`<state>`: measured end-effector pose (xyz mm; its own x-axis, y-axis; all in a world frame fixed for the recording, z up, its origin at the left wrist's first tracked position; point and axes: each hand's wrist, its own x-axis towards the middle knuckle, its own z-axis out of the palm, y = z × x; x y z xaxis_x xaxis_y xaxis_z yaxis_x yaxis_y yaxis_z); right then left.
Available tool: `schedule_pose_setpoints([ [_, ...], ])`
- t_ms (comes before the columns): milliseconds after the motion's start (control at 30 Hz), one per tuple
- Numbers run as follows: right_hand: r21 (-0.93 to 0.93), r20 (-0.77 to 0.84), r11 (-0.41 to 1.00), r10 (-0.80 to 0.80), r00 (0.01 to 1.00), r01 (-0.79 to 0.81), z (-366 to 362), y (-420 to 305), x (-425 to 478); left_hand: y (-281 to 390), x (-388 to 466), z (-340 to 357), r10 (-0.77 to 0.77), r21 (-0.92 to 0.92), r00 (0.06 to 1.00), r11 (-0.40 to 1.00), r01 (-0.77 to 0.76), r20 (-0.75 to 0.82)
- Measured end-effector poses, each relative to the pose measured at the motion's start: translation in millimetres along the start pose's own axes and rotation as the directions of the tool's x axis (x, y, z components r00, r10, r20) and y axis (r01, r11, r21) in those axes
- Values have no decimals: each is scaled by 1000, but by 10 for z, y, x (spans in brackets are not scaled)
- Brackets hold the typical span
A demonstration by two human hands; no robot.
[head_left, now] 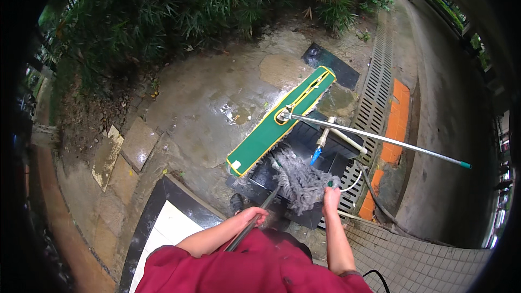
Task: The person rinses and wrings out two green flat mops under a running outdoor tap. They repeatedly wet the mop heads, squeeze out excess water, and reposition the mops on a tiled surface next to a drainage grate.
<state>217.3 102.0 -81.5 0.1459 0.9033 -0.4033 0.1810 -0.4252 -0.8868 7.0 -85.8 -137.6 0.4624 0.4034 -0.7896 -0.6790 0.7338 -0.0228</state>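
My left hand (pixel 253 216) grips the metal handle (pixel 266 202) of a string mop, which slants up from my waist. The grey mop head (pixel 299 181) lies over dark stone slabs, its wet-looking strands spread out. At its right end my right hand (pixel 331 199) is closed on a bunch of the strands. Just beyond, a wide dust mop with a green, yellow-edged back (pixel 264 142) lies across the slabs, its metal pole (pixel 378 139) reaching right. A tap with a blue lever (pixel 316 156) on a pale pipe (pixel 346 140) stands above the mop head.
A slotted drain grate (pixel 376 73) runs along the right, beside orange tiles (pixel 395 120). A grey hose (pixel 376 199) curves near it. Leafy plants (pixel 195 4) border the wet concrete (pixel 195 101). Loose stone slabs (pixel 139 143) lie left, and a black-edged white tiled ledge (pixel 163 228) is near my left.
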Motion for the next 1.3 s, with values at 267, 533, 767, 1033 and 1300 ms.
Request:
schedule_pose_setpoints([
  [267,28,-129,995,96,987,-93,-346,413,165,-104,-269,13,-216,-250,967,937,244,133],
  [533,229,-132,941,284,950,-249,-987,731,-770,-296,-791,234,-252,75,966,964,256,-61],
  [767,246,-181,946,260,949,-212,-1316,78,-951,-514,-1136,396,-213,353,977,915,196,9],
  [1033,168,-83,983,91,992,-76,-1004,-3,-847,-206,-1133,581,-138,448,990,888,106,41],
  [1300,-637,506,642,-68,860,426,-161,-445,-962,126,-694,363,-149,211,982,962,171,-117],
])
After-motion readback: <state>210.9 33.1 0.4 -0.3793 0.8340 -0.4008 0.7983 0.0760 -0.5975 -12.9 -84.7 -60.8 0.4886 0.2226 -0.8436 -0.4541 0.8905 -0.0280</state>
